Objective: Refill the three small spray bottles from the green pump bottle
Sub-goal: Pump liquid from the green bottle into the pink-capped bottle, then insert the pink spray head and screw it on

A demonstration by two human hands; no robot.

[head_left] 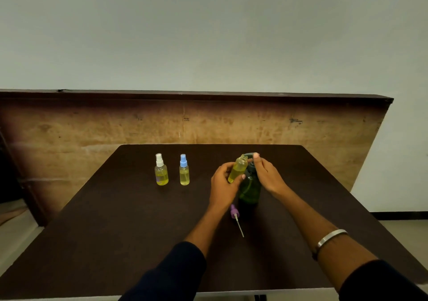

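Observation:
The green pump bottle (250,189) stands on the dark table (115,231), right of centre. My right hand (266,173) rests on its pump head, fingers curved over the top. My left hand (223,185) grips an uncapped small bottle (238,168) of yellow liquid, tilted with its open neck under the pump spout. Its purple spray cap with dip tube (236,217) lies on the table in front of the green bottle. Two capped spray bottles stand to the left: a white-capped one (161,171) and a blue-capped one (184,171), both partly filled with yellow liquid.
A worn wooden panel (185,124) rises behind the table's far edge, with a pale wall above. The floor shows past the table's left and right edges. A metal bangle (331,237) sits on my right wrist.

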